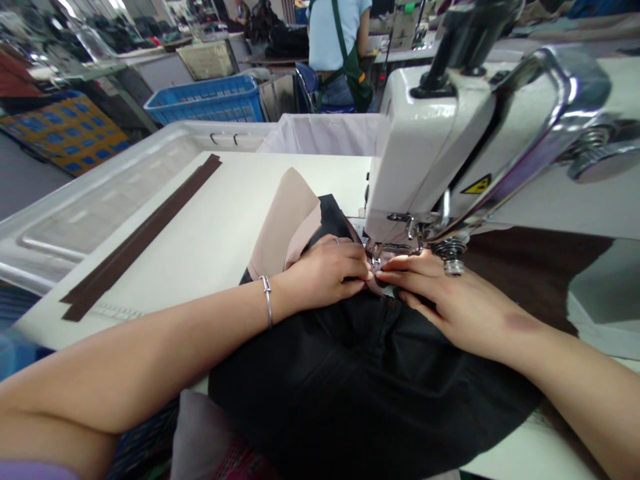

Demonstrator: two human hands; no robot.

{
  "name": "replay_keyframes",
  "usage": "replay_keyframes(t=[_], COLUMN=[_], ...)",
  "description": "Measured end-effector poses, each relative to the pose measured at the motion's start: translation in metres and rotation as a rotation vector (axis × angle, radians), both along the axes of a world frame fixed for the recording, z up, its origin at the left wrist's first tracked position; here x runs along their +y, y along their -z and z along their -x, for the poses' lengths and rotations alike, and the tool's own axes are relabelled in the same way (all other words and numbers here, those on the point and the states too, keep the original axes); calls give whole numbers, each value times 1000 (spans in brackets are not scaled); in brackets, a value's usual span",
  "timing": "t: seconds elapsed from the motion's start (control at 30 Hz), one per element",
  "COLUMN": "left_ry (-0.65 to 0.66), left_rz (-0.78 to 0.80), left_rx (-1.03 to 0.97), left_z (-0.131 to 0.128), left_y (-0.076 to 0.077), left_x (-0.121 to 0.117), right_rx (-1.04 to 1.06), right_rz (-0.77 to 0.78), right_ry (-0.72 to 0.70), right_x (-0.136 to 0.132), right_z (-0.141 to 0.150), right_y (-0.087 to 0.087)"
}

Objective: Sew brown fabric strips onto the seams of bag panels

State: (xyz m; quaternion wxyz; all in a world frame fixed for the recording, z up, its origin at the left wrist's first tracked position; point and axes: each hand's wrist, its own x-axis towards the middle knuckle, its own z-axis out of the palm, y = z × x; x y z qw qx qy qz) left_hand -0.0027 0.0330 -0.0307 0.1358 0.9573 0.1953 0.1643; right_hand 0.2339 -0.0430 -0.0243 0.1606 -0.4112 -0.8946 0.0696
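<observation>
A black fabric piece (360, 380) lies across the white sewing table (210, 227), with a beige lining (285, 220) folded up at its far edge. My left hand (325, 273), a thin bracelet on its wrist, has curled fingers that pinch the fabric edge just in front of the presser foot (376, 257). My right hand (440, 293) lies on the black fabric, fingers pressed together at the same seam, touching the left fingertips. The white sewing machine (450, 147) stands over both hands.
A long dark brown strip (145, 233) lies diagonally on the table's left. A clear plastic tray (90, 200) borders the left edge. A blue crate (210, 100) and a person in a green apron (340, 53) are behind.
</observation>
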Motion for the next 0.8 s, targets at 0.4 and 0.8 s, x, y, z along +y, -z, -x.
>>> replay_keyframes(t=[0.4,0.8], left_ry=[-1,85], left_rz=[-8,6], left_rx=[30,128], left_z=[0,2], left_y=[-3,-13], left_x=[0,7], right_rx=[-7,-49], right_rz=[-4,-21], right_ry=[-19,10], right_x=[4,6], right_z=[0,-1], right_y=[-3,0])
